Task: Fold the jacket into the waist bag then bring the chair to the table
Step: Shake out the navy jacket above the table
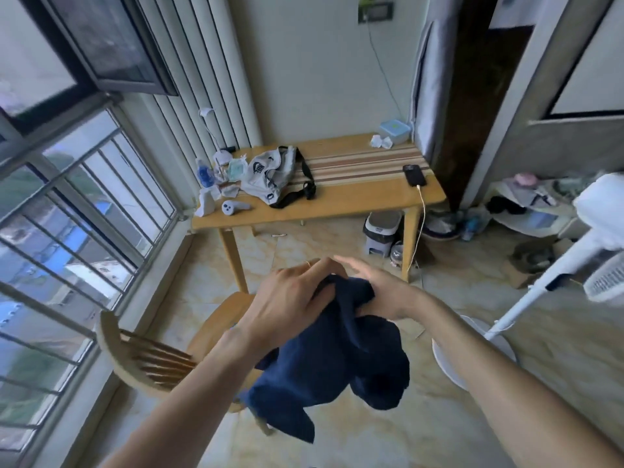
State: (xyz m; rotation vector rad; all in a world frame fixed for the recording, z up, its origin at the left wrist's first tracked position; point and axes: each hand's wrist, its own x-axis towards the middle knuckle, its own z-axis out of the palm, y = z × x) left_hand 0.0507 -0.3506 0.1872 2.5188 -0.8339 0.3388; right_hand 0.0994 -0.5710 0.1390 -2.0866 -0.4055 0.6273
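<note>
Jacket (334, 359), navy, hangs bunched at six o'clock, both hands' fingers holding it: left hand (290, 305), right hand (374, 288). Waist bag (266, 173) lies on the tabletop (354, 201) at twelve o'clock; chair (152, 359) at eight.

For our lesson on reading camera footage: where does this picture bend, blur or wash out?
Head view: wide-angle lens bows the window bars and wall lines; the white standing fan at the right edge is smeared and overbright; daylight enters from the left; hands and navy jacket are slightly soft; the wooden table reads clearly.
</note>
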